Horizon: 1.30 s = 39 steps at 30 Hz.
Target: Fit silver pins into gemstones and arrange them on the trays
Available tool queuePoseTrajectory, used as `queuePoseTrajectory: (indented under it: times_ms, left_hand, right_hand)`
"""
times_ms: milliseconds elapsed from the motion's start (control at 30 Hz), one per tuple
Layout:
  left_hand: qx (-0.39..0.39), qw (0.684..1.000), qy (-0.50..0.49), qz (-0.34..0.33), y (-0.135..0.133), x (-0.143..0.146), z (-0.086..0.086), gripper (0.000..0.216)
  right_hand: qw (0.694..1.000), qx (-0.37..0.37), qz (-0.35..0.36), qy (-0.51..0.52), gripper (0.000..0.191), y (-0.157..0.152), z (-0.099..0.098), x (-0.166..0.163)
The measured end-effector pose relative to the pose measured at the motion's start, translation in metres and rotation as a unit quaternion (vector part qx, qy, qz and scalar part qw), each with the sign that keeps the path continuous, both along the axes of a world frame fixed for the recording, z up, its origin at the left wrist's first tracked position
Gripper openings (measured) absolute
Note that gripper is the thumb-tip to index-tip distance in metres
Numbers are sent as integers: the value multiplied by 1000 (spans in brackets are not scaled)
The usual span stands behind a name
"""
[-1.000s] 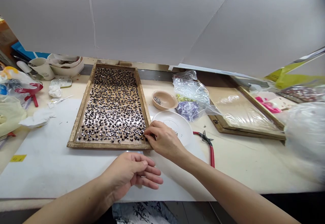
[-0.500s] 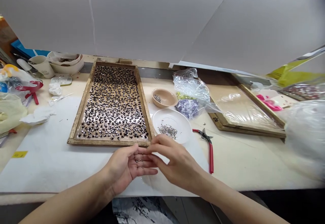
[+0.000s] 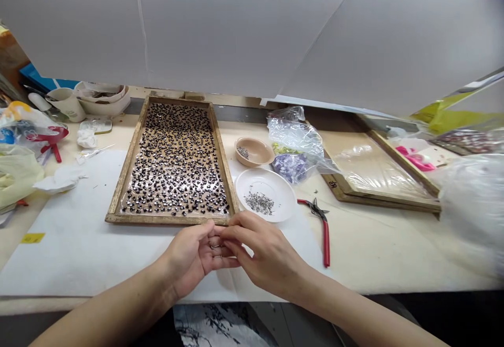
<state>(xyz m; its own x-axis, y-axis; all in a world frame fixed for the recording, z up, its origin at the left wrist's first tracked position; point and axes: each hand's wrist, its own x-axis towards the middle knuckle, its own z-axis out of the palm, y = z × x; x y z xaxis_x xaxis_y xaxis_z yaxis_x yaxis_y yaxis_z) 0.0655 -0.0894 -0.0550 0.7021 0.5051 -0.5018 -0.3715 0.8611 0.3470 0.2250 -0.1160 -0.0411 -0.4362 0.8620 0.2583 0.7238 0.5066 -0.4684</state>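
Note:
Palm up, my left hand point(image 3: 197, 256) is cupped near the front of the tray, with a few small silvery metal pieces point(image 3: 216, 247) lying across its fingers. My right hand point(image 3: 262, 252) has its thumb and fingertips pinched together at the left fingertips; whatever is between them is too small to make out. Beyond the hands lies a wooden-framed tray point(image 3: 111, 218) lined with clear film and dotted with rows of small shiny black pieces point(image 3: 177, 168). Just past my right hand, a white plate point(image 3: 284, 192) holds a pile of tiny metal pieces point(image 3: 260, 203).
A tan bowl point(image 3: 260, 150) stands behind the plate, beside plastic bags with purple pieces point(image 3: 291, 167). Red-handled pliers point(image 3: 326, 239) lie to the right. Farther right are a film-covered frame point(image 3: 378, 171) and a clear plastic bag point(image 3: 474, 205). A white panel point(image 3: 220, 32) overhangs the back.
My right fingertips have shifted slightly left, closer over the left fingers. The left fingers have curled in a little. The tray and plate stay in place.

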Motion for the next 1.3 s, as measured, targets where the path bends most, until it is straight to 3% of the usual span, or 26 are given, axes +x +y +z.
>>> queuePoseTrajectory:
  times_ms: [433, 733, 933, 1300]
  left_hand:
    - [9, 1000, 1, 13, 0, -1, 1, 38]
    - [37, 998, 47, -18, -1, 0, 6, 21]
    - [33, 993, 101, -51, -2, 0, 12, 21]
    - [34, 991, 118, -51, -5, -3, 6, 17]
  right_hand:
    - [998, 35, -48, -4, 20, -6, -9, -9]
    - [997, -38, -50, 47, 11, 6, 9, 8]
    - [991, 3, -114, -66, 10, 36, 2, 21]
    - [981, -42, -104, -161, 13, 52, -8, 12]
